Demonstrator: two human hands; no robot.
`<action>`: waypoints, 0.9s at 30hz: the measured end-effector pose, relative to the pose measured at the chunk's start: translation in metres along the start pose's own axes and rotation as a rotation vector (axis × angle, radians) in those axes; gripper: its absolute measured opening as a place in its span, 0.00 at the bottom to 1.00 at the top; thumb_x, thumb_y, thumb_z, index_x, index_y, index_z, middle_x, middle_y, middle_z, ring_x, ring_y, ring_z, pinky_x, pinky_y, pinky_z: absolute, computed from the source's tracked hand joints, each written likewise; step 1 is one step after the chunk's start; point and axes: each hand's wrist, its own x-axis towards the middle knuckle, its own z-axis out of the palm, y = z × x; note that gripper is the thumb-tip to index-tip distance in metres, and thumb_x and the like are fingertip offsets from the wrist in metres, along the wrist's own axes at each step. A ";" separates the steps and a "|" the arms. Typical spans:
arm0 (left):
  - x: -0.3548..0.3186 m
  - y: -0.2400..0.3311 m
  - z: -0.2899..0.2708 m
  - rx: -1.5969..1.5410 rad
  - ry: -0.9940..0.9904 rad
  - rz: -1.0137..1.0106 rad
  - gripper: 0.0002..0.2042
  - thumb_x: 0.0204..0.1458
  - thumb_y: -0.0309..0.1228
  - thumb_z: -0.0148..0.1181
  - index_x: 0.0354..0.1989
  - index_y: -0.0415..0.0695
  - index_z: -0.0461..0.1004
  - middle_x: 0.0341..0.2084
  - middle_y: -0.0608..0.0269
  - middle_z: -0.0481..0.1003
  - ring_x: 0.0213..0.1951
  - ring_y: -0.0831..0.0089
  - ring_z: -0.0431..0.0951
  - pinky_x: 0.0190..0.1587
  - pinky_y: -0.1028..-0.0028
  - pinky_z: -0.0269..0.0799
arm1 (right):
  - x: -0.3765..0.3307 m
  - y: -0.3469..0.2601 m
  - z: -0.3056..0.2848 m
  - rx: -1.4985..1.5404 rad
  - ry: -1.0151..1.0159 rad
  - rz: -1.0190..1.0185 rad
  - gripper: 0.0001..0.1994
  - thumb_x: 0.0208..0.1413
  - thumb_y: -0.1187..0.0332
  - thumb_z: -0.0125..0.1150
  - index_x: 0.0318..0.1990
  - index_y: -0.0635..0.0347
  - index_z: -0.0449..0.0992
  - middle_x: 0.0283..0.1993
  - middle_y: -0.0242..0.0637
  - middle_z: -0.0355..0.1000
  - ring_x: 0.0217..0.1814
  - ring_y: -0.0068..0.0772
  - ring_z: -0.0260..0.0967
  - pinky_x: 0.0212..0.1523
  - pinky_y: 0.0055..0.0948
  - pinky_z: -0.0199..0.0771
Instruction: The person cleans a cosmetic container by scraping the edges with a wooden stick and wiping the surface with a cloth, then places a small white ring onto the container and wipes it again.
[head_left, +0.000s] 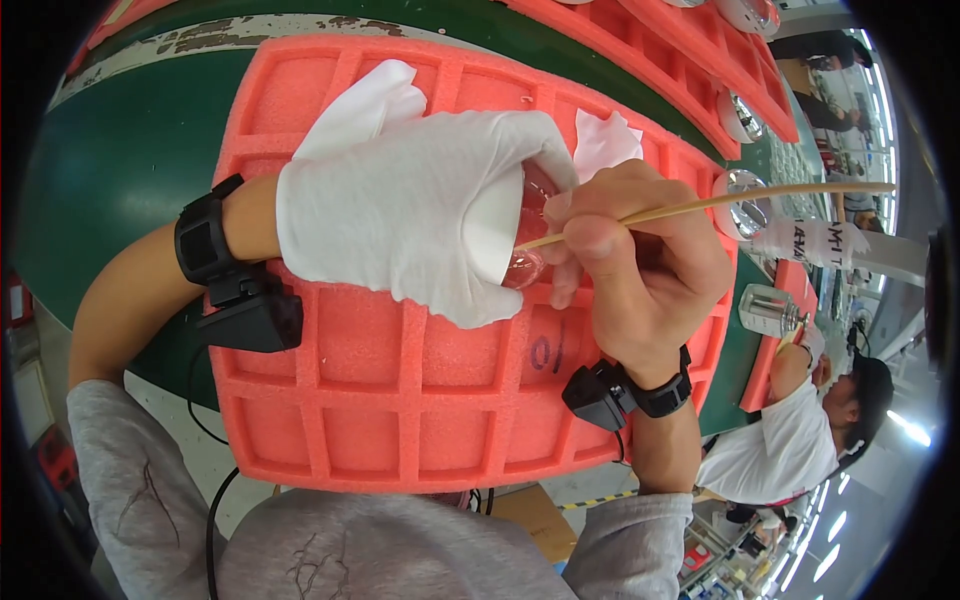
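The left hand [415,215], in a white cotton glove, is cupped around a clear glass bulb [528,262], grasping it so that only a pinkish sliver shows at the glove's 3 o'clock opening; the glove likely keeps fingerprints off the glass and softens the grip. The bare right hand [640,265], at 3 o'clock from the glove, pinches a thin wooden stick [720,203] like a pen, thumb and forefinger closed on it near its lower end, with the tip reaching into the bulb and the long shaft running off toward 2 o'clock. Both hands hover above a red foam tray [370,400] with a grid of square pockets, probably sized to seat bulbs apart from each other; a white tissue [605,142] lies in a pocket at 12 o'clock from the right hand. More silvery bulbs [742,200] sit at the tray's 3 o'clock edge. Black wrist straps sit on both forearms. A co-worker [790,440] works at 4 o'clock.
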 end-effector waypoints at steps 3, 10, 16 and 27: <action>-0.002 -0.001 0.000 0.003 0.014 0.009 0.28 0.32 0.40 0.73 0.46 0.56 0.68 0.34 0.75 0.77 0.33 0.67 0.75 0.41 0.64 0.57 | 0.001 0.001 -0.002 -0.021 -0.042 -0.029 0.03 0.55 0.83 0.57 0.31 0.69 0.75 0.26 0.44 0.77 0.17 0.24 0.68 0.27 0.28 0.72; 0.001 -0.001 0.000 -0.088 -0.030 -0.030 0.28 0.32 0.40 0.73 0.45 0.56 0.68 0.33 0.76 0.76 0.32 0.71 0.75 0.41 0.66 0.57 | 0.001 -0.004 0.004 0.001 0.129 0.118 0.04 0.57 0.84 0.53 0.34 0.70 0.74 0.26 0.43 0.76 0.17 0.24 0.68 0.26 0.26 0.73; 0.001 0.002 -0.001 -0.015 -0.014 -0.010 0.29 0.30 0.41 0.74 0.45 0.56 0.68 0.31 0.76 0.75 0.31 0.72 0.74 0.41 0.67 0.57 | -0.001 0.003 -0.004 -0.018 -0.108 -0.052 0.03 0.59 0.83 0.52 0.35 0.73 0.72 0.29 0.47 0.75 0.17 0.23 0.69 0.18 0.21 0.68; 0.000 -0.005 0.007 -0.002 0.102 0.109 0.29 0.30 0.40 0.74 0.44 0.54 0.69 0.30 0.74 0.75 0.30 0.70 0.73 0.40 0.68 0.57 | 0.001 0.003 -0.002 0.070 -0.093 -0.067 0.01 0.59 0.82 0.56 0.36 0.72 0.74 0.29 0.44 0.75 0.18 0.24 0.70 0.18 0.21 0.68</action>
